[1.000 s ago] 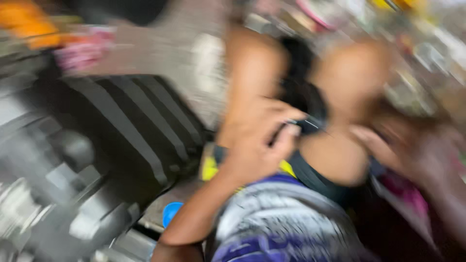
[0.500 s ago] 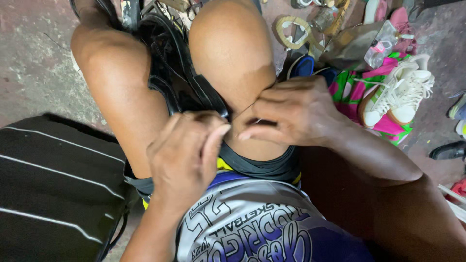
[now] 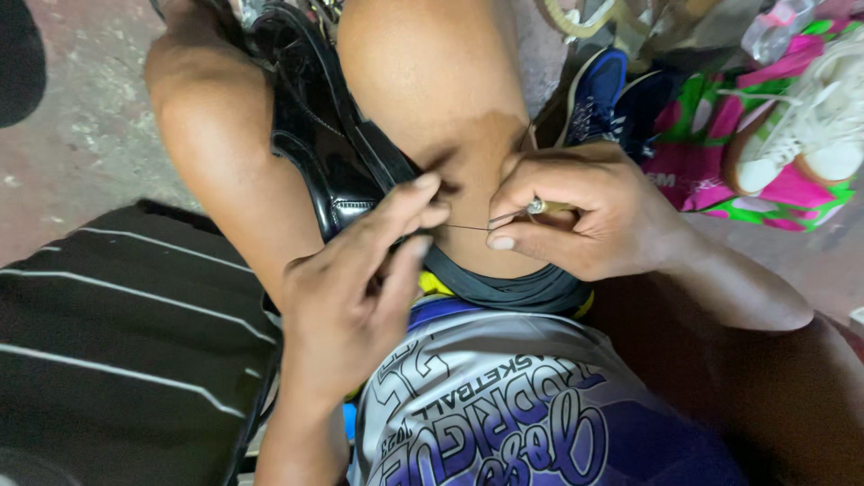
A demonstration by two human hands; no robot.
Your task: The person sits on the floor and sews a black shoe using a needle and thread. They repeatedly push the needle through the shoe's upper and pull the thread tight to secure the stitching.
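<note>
bare concrete floor (image 3: pixel 81 135), shoes scattered upper right. black shoe (image 3: pixel 328 153) sits between my knees, centre frame. my right hand (image 3: pixel 585 211) pinches a needle tool (image 3: pixel 531 210), left hand (image 3: pixel 360 288) fingers closed on the shoe's edge. i judge the point could slip and prick the left fingers.

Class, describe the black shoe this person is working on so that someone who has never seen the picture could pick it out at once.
Find the person's two bare knees at the top of the head view; wedged between them is the glossy black shoe. The left hand pinches its edge, while the right hand points a thin metal awl at it. Unlike the blue shoe and white sneaker on the floor, it is shiny black.
</note>
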